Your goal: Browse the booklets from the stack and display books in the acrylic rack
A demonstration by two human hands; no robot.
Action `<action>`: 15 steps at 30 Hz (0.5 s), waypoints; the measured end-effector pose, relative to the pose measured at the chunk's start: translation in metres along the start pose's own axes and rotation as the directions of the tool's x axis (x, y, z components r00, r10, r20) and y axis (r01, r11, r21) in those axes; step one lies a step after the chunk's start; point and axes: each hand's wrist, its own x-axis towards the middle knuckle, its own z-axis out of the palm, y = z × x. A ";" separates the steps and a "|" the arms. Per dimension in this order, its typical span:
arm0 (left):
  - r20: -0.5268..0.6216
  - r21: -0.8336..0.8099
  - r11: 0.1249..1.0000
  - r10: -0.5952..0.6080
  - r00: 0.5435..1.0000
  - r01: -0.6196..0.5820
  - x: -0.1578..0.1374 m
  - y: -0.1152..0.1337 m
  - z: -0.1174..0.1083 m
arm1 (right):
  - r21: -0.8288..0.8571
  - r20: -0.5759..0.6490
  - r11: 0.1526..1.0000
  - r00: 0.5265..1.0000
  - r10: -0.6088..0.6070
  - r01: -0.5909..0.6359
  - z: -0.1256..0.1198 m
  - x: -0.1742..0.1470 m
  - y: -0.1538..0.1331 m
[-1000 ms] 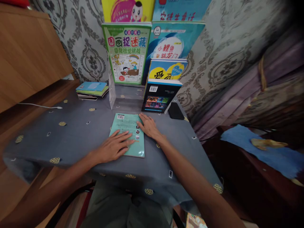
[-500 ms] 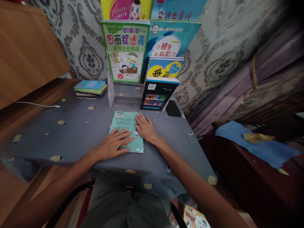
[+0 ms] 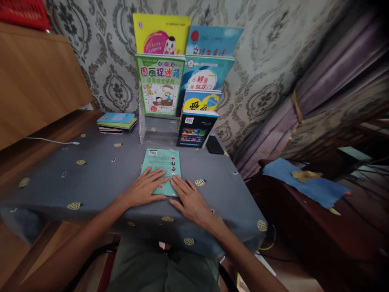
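A teal book [image 3: 164, 158] lies flat on the table, its barcode at the upper left of the cover facing up. My left hand [image 3: 144, 188] rests open across the book's left and lower part, fingers spread. At the lower right edge of the book is my right hand [image 3: 190, 200], also open, with its fingertips on the cover and the thumb stretched toward the near edge. Behind the book stands a clear rack [image 3: 158, 138] of upright books, among them a green picture book [image 3: 160, 85] and a black-backed book [image 3: 197, 129].
A small stack of books [image 3: 117, 121] lies at the back left, near a white cable [image 3: 54, 140]. Right of the rack is a dark flat object [image 3: 215, 144]. A blue cloth [image 3: 300, 184] drapes over a dark red surface beyond the table's right side.
My right hand has slid down along the book toward its near right corner. My left hand stays on the cover. The view has tilted up, showing more of the rack.
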 end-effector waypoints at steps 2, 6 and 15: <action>-0.001 0.021 1.000 -0.016 1.000 0.016 0.000 0.001 0.000 | -0.002 -0.016 1.000 1.000 -0.003 0.002 0.000 -0.006 -0.004; 0.031 0.043 0.999 -0.030 0.999 0.029 0.001 0.001 0.000 | -0.006 -0.036 1.000 0.999 0.005 -0.005 -0.001 -0.007 -0.006; 0.052 0.012 1.000 -0.029 0.998 0.028 -0.012 0.017 -0.001 | -0.017 -0.071 0.999 0.997 -0.039 0.038 -0.002 -0.023 -0.011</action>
